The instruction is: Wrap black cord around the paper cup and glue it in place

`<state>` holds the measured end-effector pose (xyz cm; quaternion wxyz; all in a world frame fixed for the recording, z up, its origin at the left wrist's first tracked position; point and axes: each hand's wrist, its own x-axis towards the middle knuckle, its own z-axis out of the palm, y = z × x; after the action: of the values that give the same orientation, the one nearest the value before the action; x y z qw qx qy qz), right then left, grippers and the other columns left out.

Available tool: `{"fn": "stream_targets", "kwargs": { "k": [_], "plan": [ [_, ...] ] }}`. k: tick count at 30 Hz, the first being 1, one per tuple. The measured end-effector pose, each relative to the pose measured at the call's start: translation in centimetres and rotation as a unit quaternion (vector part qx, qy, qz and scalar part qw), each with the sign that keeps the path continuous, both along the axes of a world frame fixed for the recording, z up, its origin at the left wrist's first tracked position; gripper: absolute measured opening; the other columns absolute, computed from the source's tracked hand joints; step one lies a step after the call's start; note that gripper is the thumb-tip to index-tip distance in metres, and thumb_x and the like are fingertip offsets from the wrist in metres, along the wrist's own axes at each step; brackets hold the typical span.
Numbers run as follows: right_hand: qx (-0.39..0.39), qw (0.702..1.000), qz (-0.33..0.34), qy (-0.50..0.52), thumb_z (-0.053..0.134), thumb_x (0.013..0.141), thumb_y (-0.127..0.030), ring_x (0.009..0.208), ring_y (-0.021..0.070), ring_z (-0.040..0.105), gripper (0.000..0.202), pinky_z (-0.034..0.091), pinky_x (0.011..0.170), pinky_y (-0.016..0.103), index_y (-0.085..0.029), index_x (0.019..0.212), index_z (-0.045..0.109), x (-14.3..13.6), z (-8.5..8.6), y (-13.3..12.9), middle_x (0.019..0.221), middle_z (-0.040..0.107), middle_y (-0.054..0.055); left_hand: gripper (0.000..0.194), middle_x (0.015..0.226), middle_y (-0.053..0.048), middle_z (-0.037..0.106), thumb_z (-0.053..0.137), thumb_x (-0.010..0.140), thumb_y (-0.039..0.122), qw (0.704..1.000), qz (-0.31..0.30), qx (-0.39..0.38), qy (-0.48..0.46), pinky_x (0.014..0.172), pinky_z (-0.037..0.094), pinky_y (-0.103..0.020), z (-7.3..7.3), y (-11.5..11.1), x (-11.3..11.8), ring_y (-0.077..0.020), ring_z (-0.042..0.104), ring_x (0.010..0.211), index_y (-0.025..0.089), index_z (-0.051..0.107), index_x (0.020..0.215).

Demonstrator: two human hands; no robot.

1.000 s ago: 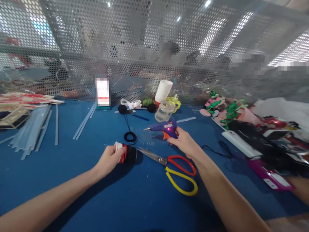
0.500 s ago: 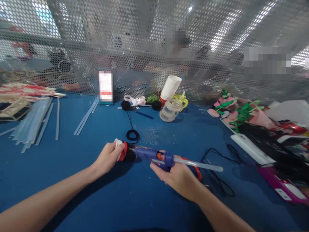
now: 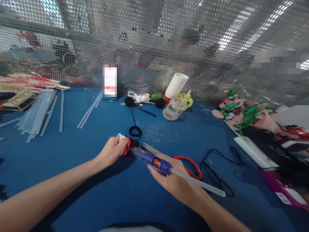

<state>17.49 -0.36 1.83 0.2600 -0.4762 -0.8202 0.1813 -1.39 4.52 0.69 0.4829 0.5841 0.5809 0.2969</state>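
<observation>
My left hand (image 3: 112,150) is closed round a paper cup (image 3: 126,145), white at the rim, red along the side and wrapped in black toward its far end. In my right hand (image 3: 177,177) is a blue glue gun (image 3: 151,160) with a long clear glue stick out of its back. The gun's nozzle is at the black part of the cup; whether it touches I cannot tell. Red-handled scissors (image 3: 193,163) lie under and beside my right hand, blades partly hidden. A coil of black cord (image 3: 135,131) lies just beyond the cup, running to a black yarn ball (image 3: 129,101).
Several glue sticks (image 3: 36,112) lie at the left beside wooden sticks (image 3: 29,82). A phone (image 3: 109,80) stands at the back. Stacked paper cups (image 3: 177,84) lean near a clear jar (image 3: 174,109). At the right are craft flowers (image 3: 231,106) and a purple power strip (image 3: 277,185).
The glue gun has tilted, its back end lower and nearer me, uncovering the scissor blades. My left hand still holds the cup. The whole view has shifted slightly.
</observation>
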Motion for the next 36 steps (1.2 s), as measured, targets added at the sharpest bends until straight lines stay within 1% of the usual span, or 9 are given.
{"fn": "stream_targets", "kwargs": {
  "k": [8,11,15,22,25,29,31,34,36],
  "plan": [
    [0.006,0.999,0.005,-0.034,0.046,0.075,-0.02,0.051,0.011,0.05,0.009,0.039,0.048,0.021,-0.018,0.066,0.047,0.09,-0.29,-0.3,0.055,0.051,-0.001,0.024,0.043,0.006,0.032,0.034,0.069,0.031,1.0,0.01,-0.01,-0.007,0.042,0.022,-0.02,-0.17,-0.06,-0.03,-0.0074,0.029,0.043,0.017,0.034,0.049],
    [0.008,1.0,0.011,-0.021,0.045,0.074,-0.017,0.053,0.0117,0.052,0.006,0.04,0.051,0.022,-0.018,0.069,0.049,-0.01,-0.27,-0.36,0.059,0.054,0.0,0.024,0.044,0.006,0.032,0.034,0.068,0.033,1.0,0.018,-0.012,-0.016,0.042,0.021,-0.02,-0.26,0.0,-0.02,-0.0074,0.028,0.042,0.017,0.035,0.05],
    [0.012,1.0,0.013,-0.017,0.045,0.072,-0.013,0.057,0.0128,0.054,0.008,0.042,0.054,0.023,-0.017,0.073,0.051,-0.24,-0.31,-0.46,0.063,0.056,0.001,0.024,0.046,0.006,0.032,0.034,0.069,0.034,0.999,0.021,-0.018,-0.03,0.043,0.022,-0.021,-0.4,0.14,0.02,-0.0076,0.028,0.044,0.017,0.037,0.052],
    [0.054,0.998,0.015,-0.021,0.046,0.071,-0.014,0.058,0.0145,0.055,0.009,0.043,0.052,0.023,-0.016,0.077,0.051,-0.1,-0.42,-0.43,0.065,0.056,0.003,0.024,0.046,0.006,0.032,0.034,0.069,0.033,0.999,0.025,-0.02,-0.026,0.043,0.022,-0.02,-0.25,0.07,-0.07,-0.0077,0.029,0.044,0.016,0.038,0.053],
    [0.045,0.998,0.012,-0.03,0.045,0.072,-0.014,0.06,0.0142,0.055,0.009,0.043,0.055,0.024,-0.016,0.078,0.051,-0.07,-0.16,-0.43,0.066,0.056,0.003,0.024,0.046,0.006,0.032,0.034,0.07,0.033,0.999,0.022,-0.017,-0.028,0.043,0.022,-0.02,-0.25,0.08,-0.07,-0.0075,0.029,0.044,0.016,0.037,0.052],
    [0.02,0.999,0.03,-0.034,0.044,0.071,-0.013,0.056,0.0132,0.054,0.007,0.042,0.052,0.023,-0.018,0.072,0.049,-0.14,0.0,-0.49,0.063,0.055,0.002,0.024,0.046,0.006,0.032,0.034,0.07,0.033,0.999,0.028,-0.017,-0.031,0.042,0.023,-0.02,-0.5,0.2,-0.02,-0.0074,0.029,0.043,0.016,0.039,0.053],
    [0.025,0.998,0.035,-0.035,0.044,0.071,-0.013,0.056,0.0136,0.054,0.007,0.042,0.051,0.023,-0.017,0.072,0.049,-0.15,-0.08,-0.48,0.064,0.056,0.002,0.025,0.046,0.005,0.033,0.035,0.07,0.033,0.999,0.027,-0.018,-0.034,0.042,0.024,-0.02,-0.63,0.22,-0.05,-0.0074,0.029,0.043,0.015,0.041,0.054],
    [0.045,0.998,0.02,-0.03,0.044,0.071,-0.013,0.058,0.0145,0.055,0.008,0.043,0.053,0.024,-0.016,0.075,0.05,-0.12,-0.2,-0.44,0.064,0.056,0.003,0.024,0.045,0.005,0.034,0.035,0.07,0.033,0.999,0.025,-0.017,-0.041,0.042,0.024,-0.02,-0.71,0.17,-0.15,-0.0074,0.03,0.043,0.015,0.041,0.054],
    [0.043,0.998,0.019,-0.029,0.044,0.071,-0.014,0.057,0.0143,0.055,0.009,0.043,0.053,0.024,-0.017,0.075,0.051,-0.11,-0.17,-0.42,0.064,0.056,0.003,0.024,0.044,0.006,0.034,0.036,0.069,0.033,0.999,0.028,-0.014,-0.042,0.041,0.024,-0.019,-0.68,0.12,-0.19,-0.0073,0.03,0.042,0.015,0.041,0.053]
  ]
}}
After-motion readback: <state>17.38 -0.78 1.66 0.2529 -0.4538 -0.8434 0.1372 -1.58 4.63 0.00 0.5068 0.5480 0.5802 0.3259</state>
